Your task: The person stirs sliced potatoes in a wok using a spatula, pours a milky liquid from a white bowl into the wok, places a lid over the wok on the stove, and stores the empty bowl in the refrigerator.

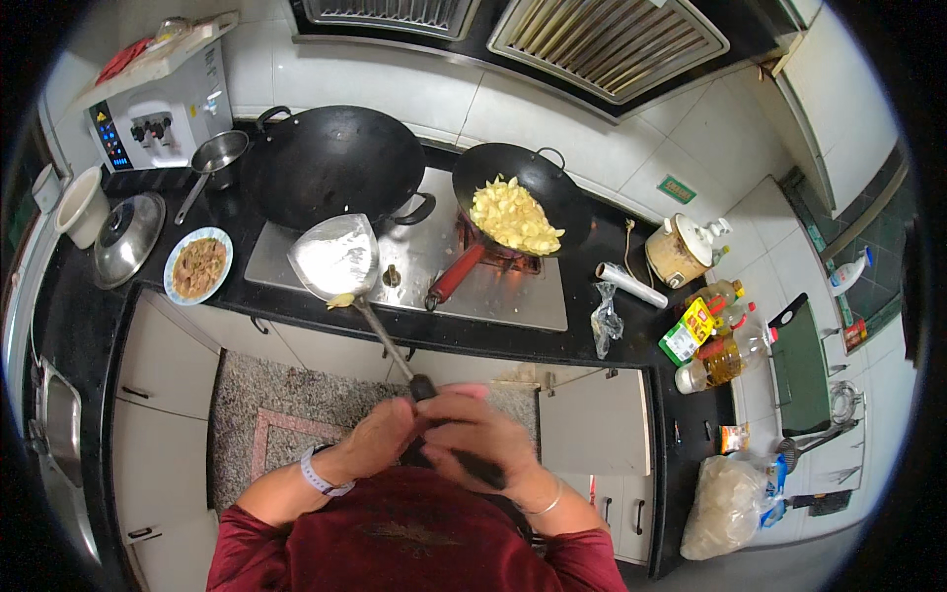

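In front of my body I hold a wok spatula with a wide metal blade and a long dark-ended handle. A bit of pale yellow food clings where its blade meets the shaft. My right hand, slightly blurred, wraps over the handle. Fingers curled, my left hand closes against the handle from the other side. The blade hovers over the stove's front edge, near a large black wok. Sliced yellow food lies heaped in a smaller black wok with a red handle, over a lit burner.
The steel stove top sits in a black counter. A plate of meat, a domed lid and a small saucepan stand left. Rightward are a film roll, a rice cooker, oil bottles and a plastic bag.
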Tool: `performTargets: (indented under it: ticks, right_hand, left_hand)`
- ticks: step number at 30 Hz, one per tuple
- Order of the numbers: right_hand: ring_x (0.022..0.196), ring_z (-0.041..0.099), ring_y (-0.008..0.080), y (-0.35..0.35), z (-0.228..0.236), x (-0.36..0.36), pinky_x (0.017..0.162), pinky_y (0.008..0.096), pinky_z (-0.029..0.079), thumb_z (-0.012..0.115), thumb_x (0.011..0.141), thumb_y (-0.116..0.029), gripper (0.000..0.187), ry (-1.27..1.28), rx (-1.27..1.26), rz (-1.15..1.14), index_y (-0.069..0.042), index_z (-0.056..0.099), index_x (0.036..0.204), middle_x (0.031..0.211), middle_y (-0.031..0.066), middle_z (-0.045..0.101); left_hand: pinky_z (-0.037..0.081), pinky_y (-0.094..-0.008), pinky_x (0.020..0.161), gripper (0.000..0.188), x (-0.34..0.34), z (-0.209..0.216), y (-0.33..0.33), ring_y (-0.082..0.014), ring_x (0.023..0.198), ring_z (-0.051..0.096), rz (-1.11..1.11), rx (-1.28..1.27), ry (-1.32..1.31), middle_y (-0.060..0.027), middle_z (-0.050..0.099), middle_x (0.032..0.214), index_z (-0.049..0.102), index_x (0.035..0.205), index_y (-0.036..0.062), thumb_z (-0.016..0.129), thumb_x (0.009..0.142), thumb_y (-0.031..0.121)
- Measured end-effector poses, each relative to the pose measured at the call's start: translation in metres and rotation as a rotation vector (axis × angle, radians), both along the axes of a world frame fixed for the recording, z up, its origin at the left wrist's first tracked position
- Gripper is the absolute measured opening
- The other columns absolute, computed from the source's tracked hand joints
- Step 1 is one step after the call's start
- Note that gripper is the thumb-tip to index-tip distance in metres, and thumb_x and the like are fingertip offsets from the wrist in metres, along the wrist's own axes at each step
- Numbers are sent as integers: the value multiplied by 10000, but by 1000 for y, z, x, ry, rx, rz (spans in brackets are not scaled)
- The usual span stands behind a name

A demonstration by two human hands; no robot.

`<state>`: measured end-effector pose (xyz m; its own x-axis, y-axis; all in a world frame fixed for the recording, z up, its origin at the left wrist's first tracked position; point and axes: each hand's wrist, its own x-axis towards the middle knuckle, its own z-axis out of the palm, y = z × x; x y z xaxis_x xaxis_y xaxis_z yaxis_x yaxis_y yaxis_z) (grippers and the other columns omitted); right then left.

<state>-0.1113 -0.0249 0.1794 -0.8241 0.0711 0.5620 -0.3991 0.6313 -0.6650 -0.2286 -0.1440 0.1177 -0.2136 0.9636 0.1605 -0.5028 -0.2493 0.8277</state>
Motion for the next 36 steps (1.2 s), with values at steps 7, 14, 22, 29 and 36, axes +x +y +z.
performTargets:
  ticks: [7, 14, 22, 29, 36]
  right_hand:
    - [750, 669, 223, 110, 36, 13, 692, 307, 559, 596, 815, 53, 81, 261, -299, -321, 39, 627, 889, 988, 194, 638]
    - [538, 617, 150, 245, 61, -14, 475, 251, 519, 599, 861, -48, 85, 38, -577, -635, 36, 612, 862, 883, 146, 657]
    - [416, 562, 137, 315, 52, -74, 360, 238, 450, 622, 879, -233, 302, -305, -621, -724, 62, 610, 822, 758, 132, 662]
    - [421, 580, 175, 335, -7, -153, 345, 258, 458, 612, 839, -130, 187, -160, -697, -805, 57, 607, 827, 768, 154, 668]
    - [404, 561, 169, 334, 58, -130, 373, 261, 479, 577, 828, -149, 220, -146, -576, -876, 67, 611, 802, 730, 160, 655]
  left_hand:
    - [431, -283, 898, 311, -53, -6, 62, -144, 998, 555, 438, -174, 490, -66, 627, 1085, 569, 1203, 2, 505, 962, 189]
    - [452, -257, 768, 427, -101, -49, 128, -138, 947, 523, 533, -577, 500, -106, 544, 1133, 494, 1276, 15, 558, 948, 282]
    - [408, -263, 474, 435, -113, -57, 153, -141, 543, 490, -99, -567, -424, -108, 634, 924, 464, 1293, 56, 527, 954, 320]
    - [259, -190, 357, 303, -113, -53, 162, -44, 417, 331, -237, -531, -549, -2, 484, 703, 485, 1197, 45, 453, 988, 262]
    - [280, -199, 371, 299, -128, -53, 158, -45, 425, 349, -281, -553, -482, 2, 493, 712, 483, 1174, 56, 467, 983, 286]
